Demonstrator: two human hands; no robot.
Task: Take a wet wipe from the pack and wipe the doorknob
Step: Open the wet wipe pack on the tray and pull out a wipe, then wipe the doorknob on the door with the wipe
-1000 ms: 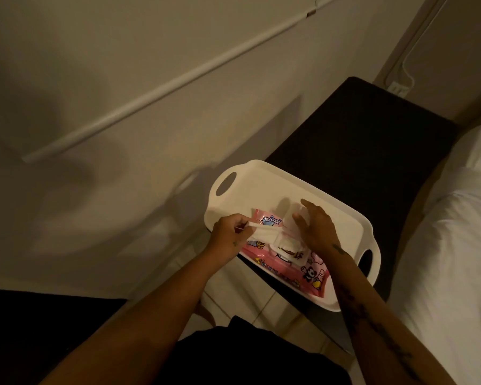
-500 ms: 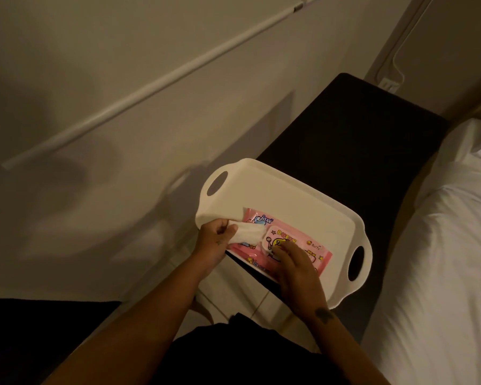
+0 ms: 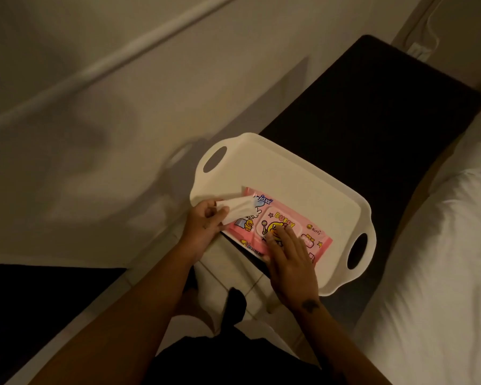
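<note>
pinched in the left hand (image 3: pixel 203 226), a folded white wipe (image 3: pixel 238 208) sits just above the pack's left end.
right hand (image 3: pixel 288 262) lies flat and unclenched on the pink cartoon-printed pack (image 3: pixel 275 226), which rests in a white tray (image 3: pixel 303 187) on a dark table (image 3: pixel 372 107).

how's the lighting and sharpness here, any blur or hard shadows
Head view: dim, warm light; the wall carries soft arm shadows and a motion-smeared white rail. The pink wipe pack is lit well enough to read its print, and the white tray is brightest. The wipe in the left hand looks slightly soft; the right hand is sharper. Wide-angle lens tilts the lines.
</note>
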